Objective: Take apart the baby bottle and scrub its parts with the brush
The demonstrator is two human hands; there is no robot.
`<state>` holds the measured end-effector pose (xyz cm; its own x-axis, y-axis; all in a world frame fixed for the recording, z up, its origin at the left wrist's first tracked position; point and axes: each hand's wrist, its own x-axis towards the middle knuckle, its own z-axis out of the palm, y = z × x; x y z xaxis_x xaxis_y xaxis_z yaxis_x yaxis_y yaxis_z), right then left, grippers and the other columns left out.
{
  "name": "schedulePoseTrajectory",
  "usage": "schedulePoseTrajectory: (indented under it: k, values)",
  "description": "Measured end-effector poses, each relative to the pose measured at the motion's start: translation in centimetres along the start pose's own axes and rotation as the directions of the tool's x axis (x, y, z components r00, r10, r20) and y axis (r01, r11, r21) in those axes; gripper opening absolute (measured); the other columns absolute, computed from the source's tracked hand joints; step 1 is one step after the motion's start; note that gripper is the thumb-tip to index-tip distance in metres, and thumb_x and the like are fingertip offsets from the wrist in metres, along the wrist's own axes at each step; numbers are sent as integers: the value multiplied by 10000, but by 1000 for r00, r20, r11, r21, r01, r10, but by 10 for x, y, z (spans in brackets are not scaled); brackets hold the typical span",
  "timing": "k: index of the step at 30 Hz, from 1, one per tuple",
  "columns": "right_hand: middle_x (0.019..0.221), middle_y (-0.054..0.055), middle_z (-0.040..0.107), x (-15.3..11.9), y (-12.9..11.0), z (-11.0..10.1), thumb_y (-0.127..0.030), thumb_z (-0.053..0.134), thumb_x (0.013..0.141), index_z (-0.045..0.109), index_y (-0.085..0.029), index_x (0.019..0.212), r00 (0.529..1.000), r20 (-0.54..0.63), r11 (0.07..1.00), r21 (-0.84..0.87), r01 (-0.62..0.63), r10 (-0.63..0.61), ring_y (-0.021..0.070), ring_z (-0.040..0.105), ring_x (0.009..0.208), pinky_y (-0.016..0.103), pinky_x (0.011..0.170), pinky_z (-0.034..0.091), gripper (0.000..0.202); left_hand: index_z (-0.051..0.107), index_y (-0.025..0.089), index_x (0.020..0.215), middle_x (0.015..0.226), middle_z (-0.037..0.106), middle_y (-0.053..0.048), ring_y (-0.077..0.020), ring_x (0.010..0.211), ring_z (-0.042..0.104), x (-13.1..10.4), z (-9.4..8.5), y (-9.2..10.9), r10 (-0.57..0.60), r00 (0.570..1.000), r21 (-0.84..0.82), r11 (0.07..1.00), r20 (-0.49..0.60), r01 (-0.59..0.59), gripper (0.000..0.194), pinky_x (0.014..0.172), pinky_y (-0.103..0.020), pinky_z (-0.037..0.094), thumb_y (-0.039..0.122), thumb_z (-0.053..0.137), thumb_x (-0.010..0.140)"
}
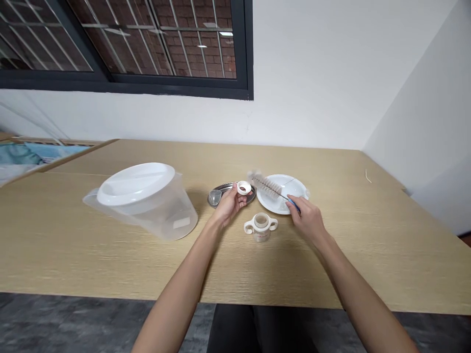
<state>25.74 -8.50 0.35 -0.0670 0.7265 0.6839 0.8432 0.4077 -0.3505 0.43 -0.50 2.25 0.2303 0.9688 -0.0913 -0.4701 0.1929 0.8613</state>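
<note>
"Well, what's the left hand [228,204] doing?"
"Its fingers are pinching a white ring [244,192] at frame centre; the right hand [308,215] is gripping a brush [270,187] just right of it, over the worktop [235,274]."

A pale wood-grain bench [386,220] stands against a white wall [312,73], with a mottled dark grey floor [73,323] below its near edge. At upper left, a dark-framed window [90,46] shows metal bars [184,29] before brown brickwork [226,54]; the bright patches [225,34] on its glass are probably reflected lights.
</note>
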Motion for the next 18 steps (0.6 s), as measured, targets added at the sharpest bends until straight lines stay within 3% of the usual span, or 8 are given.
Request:
schedulePoseTrajectory:
  k: [3, 8, 15, 18]
  values:
    - [1072, 97, 776, 1, -3, -2, -362, 462, 1045, 692, -179, 1186, 998, -55, 999, 49, -8, 10, 214, 736, 929, 329, 740, 552, 326, 656, 109, 979, 835, 729, -111, -102, 565, 587, 0, 1, 0, 7, 1000, -15, 1000, -3, -7, 341, 566, -210, 511, 408, 501, 1033]
    - [891, 68, 766, 1, -5, -2, -366, 466, 1046, 703, -182, 1181, 997, 7, 994, 67, 82, -83, 181, 720, 790, 291, 630, 514, 329, 663, 108, 949, 844, 732, -109, -104, 575, 604, -1, 3, 1, 5, 1000, -26, 1000, -23, -5, 311, 577, -215, 528, 397, 564, 1006]
    - [969, 81, 776, 2, -2, -2, -340, 472, 1043, 697, -171, 1169, 997, -80, 999, 38, 19, -16, 191, 728, 835, 296, 656, 514, 309, 657, 95, 1017, 889, 741, -118, -90, 575, 608, -3, 5, 2, -22, 999, -12, 1000, -40, 22, 346, 585, -205, 534, 370, 452, 1058]
    - [907, 72, 768, 2, -4, -3, -339, 471, 1043, 698, -170, 1172, 997, -51, 996, 76, 55, -51, 175, 715, 782, 286, 631, 502, 311, 647, 103, 1005, 891, 739, -105, -85, 585, 613, -3, 4, 1, -23, 998, -13, 1000, -50, 23, 314, 600, -199, 541, 368, 483, 1048]
